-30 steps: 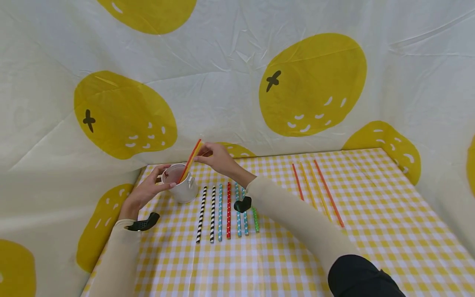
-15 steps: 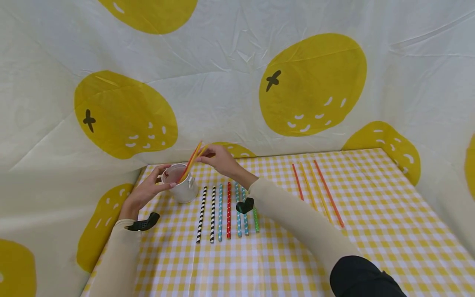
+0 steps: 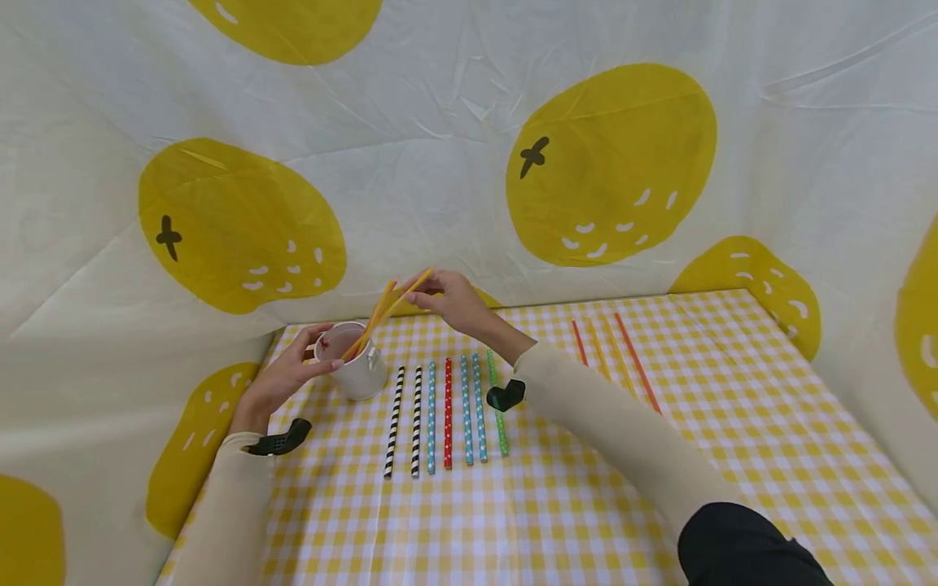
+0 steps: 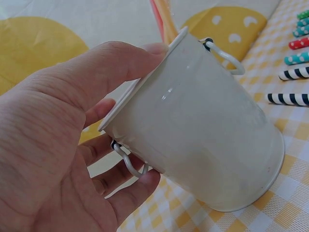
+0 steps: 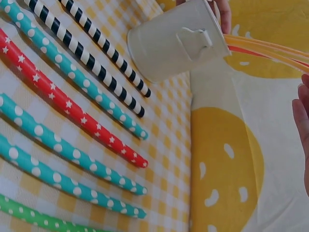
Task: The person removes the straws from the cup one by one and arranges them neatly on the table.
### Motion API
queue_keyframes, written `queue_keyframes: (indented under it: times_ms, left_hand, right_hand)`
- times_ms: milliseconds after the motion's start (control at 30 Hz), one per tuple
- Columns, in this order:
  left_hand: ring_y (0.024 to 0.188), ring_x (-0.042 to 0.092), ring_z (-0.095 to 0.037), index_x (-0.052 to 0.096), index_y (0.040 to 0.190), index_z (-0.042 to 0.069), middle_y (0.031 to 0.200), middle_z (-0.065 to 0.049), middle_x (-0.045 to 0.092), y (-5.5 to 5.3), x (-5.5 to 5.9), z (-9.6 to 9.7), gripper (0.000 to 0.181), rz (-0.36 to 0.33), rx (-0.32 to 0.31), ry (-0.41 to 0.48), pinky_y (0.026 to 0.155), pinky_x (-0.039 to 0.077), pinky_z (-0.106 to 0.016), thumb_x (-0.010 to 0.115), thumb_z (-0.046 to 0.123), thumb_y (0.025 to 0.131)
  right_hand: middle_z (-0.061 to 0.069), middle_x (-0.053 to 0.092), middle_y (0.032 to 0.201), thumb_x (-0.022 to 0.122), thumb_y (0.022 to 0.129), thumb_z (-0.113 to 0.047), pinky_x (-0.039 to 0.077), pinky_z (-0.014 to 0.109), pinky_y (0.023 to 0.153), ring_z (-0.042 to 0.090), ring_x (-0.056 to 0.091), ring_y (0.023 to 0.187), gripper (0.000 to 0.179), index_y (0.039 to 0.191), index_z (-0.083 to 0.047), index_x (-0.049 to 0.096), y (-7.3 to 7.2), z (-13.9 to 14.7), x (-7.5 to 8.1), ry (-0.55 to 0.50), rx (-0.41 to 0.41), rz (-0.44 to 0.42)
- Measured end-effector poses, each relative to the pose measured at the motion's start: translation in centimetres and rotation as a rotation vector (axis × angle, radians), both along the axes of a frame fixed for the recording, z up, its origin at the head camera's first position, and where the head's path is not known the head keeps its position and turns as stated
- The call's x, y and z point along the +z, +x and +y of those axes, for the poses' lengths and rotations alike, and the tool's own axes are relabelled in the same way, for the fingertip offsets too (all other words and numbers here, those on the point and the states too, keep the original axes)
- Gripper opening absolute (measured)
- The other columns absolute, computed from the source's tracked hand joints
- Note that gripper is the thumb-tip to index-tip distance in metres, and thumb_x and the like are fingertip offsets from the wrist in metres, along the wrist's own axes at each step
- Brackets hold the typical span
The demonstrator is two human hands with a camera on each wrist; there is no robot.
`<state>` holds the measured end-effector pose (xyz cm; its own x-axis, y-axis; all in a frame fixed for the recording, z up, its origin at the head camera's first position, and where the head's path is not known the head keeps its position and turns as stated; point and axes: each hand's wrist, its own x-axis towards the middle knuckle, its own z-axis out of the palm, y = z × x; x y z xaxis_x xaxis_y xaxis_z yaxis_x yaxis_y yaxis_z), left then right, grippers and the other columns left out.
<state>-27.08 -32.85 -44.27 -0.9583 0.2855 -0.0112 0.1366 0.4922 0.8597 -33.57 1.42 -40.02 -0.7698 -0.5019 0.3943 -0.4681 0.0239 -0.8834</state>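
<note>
A small white metal bucket [image 3: 361, 376] with side handles stands at the far left of the table. My left hand [image 3: 282, 378] grips its rim, the thumb [image 4: 130, 60] over the near edge and the fingers around a handle. Thin plain straws, orange-yellow and red [image 5: 248, 51], lean out of the bucket's mouth. My right hand [image 3: 458, 305] pinches a yellow straw [image 3: 406, 295] near its upper end, while its lower end stays inside the bucket. Another orange-yellow straw [image 3: 381, 303] leans beside it. In the right wrist view only fingertips show at the right edge.
Patterned paper straws lie in a row right of the bucket: black-striped [image 3: 393, 423], turquoise dotted [image 3: 431, 419], red with stars [image 3: 449, 415], green dotted [image 3: 501, 427]. Several thin red and yellow straws [image 3: 637, 362] lie farther right on the checked tablecloth [image 3: 440, 529]. A lemon-print sheet [image 3: 410, 195] hangs behind.
My right hand has moved right and slightly up, tilting the yellow straw away from the other straws in the bucket. The left hand and bucket have kept their place.
</note>
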Motion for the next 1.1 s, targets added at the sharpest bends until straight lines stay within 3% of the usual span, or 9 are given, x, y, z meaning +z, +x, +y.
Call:
queue_keyframes:
  times_ms: [133,267,500,733,967,1100]
  left_hand:
    - [0.140,0.032,-0.046,0.024,0.158,0.013,0.159,-0.018,0.024,0.0,0.0,0.0,0.074,-0.005,-0.002,0.002,0.096,0.041,-0.033,0.068,0.021,0.100]
    - [0.141,0.032,-0.046,0.025,0.158,0.014,0.159,-0.017,0.025,-0.1,0.0,0.1,0.074,-0.011,0.001,-0.002,0.096,0.042,-0.031,0.069,0.023,0.099]
    - [0.140,0.034,-0.046,0.026,0.158,0.015,0.159,-0.016,0.027,0.3,0.2,0.2,0.073,0.000,0.005,-0.021,0.100,0.041,-0.039,0.069,0.025,0.099]
    - [0.141,0.033,-0.045,0.026,0.158,0.014,0.158,-0.017,0.028,0.4,0.1,0.1,0.073,0.002,-0.001,-0.012,0.095,0.042,-0.026,0.068,0.023,0.100]
    - [0.141,0.034,-0.045,0.026,0.158,0.014,0.158,-0.017,0.028,0.4,0.2,0.2,0.073,0.007,0.002,-0.022,0.096,0.042,-0.028,0.068,0.024,0.099]
    - [0.141,0.033,-0.045,0.026,0.158,0.014,0.158,-0.017,0.028,0.5,0.2,0.2,0.074,0.004,0.004,-0.023,0.097,0.042,-0.031,0.068,0.024,0.099]
  right_hand:
    - [0.019,0.069,0.116,0.066,0.100,-0.017,0.055,0.033,0.086,0.029,0.066,0.107,0.017,0.114,-0.007,0.071,0.0,1.3,0.4,-0.018,0.000,-0.004]
    - [0.017,0.070,0.117,0.065,0.100,-0.016,0.055,0.035,0.088,0.028,0.067,0.106,0.019,0.116,-0.007,0.070,0.0,2.7,0.8,-0.041,-0.006,0.008]
    - [0.016,0.071,0.118,0.064,0.100,-0.014,0.056,0.036,0.090,0.040,0.064,0.109,0.020,0.117,-0.004,0.069,-0.1,5.1,1.3,-0.109,-0.013,0.014]
    - [0.018,0.070,0.120,0.062,0.102,-0.010,0.054,0.046,0.095,0.035,0.066,0.109,0.025,0.123,0.002,0.065,0.0,7.3,2.0,-0.137,-0.039,0.049]
    - [0.019,0.070,0.116,0.061,0.102,-0.008,0.056,0.038,0.092,0.040,0.064,0.109,0.023,0.123,-0.001,0.064,0.5,9.0,2.5,-0.147,-0.061,0.055]
    - [0.023,0.069,0.116,0.060,0.102,-0.006,0.055,0.041,0.093,0.038,0.065,0.107,0.025,0.126,0.001,0.063,0.5,9.9,2.3,-0.140,-0.072,0.042]
